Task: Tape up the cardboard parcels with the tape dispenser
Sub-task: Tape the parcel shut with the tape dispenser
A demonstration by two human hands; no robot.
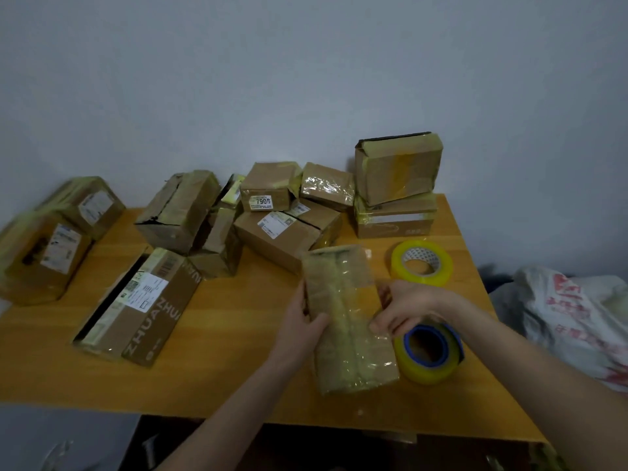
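Gripped along its left edge by the left hand and pinched at its right edge by curled fingers of the right hand, the parcel is held with its long axis running front to back. The tape dispenser is seen just right of the parcel, nearest the right hand.

Far-left parcel label: illegible blur.
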